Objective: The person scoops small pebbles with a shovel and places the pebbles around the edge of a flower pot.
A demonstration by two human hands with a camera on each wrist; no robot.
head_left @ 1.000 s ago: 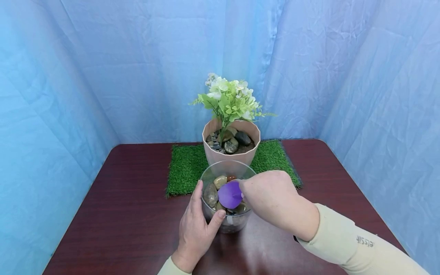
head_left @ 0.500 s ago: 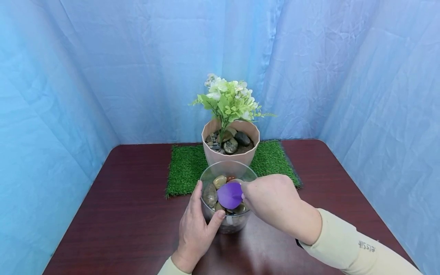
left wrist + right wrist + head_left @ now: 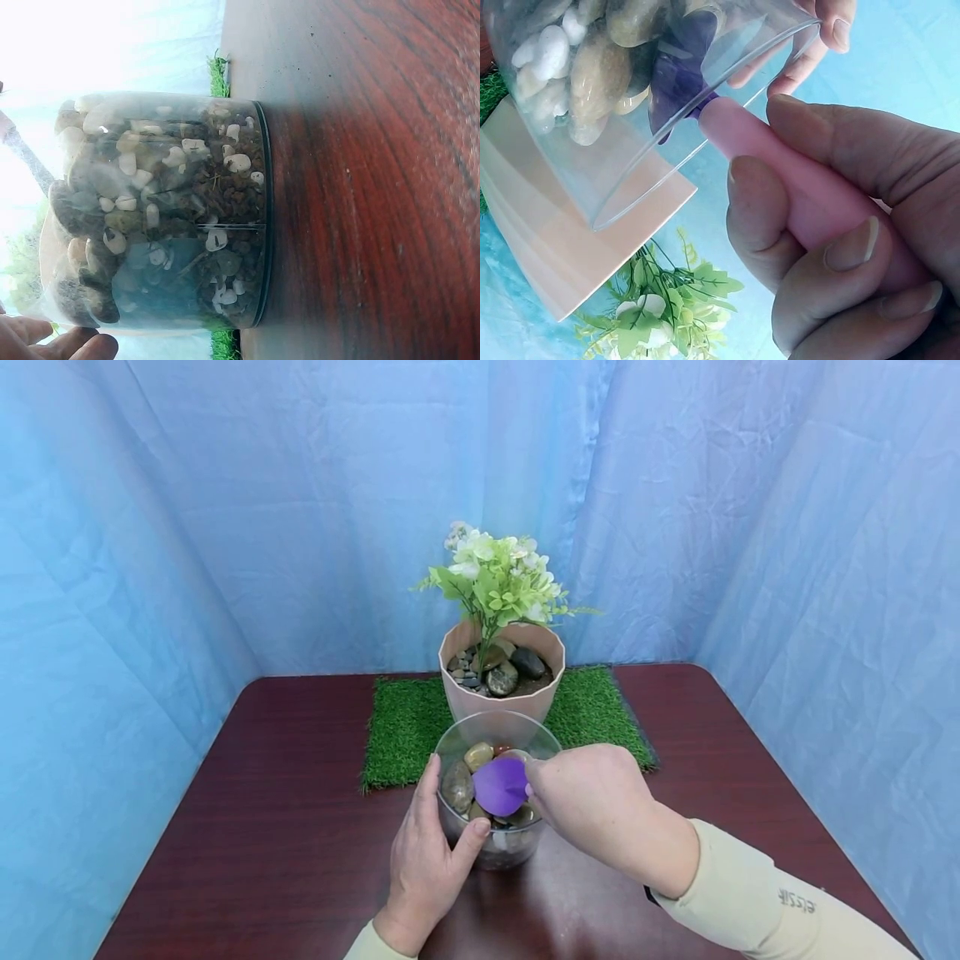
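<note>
Jar [image 3: 513,843] holds stones [image 3: 457,787]; right hand [image 3: 596,802] curls round scoop [image 3: 500,787] inside, left hand [image 3: 426,868] widely cups jar. Both have barely moved.

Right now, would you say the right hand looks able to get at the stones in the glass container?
Probably yes, with the scoop: the right hand grips its pink handle, and its purple blade sits inside the open rim, by the stones. The left hand seems out of the way.
</note>
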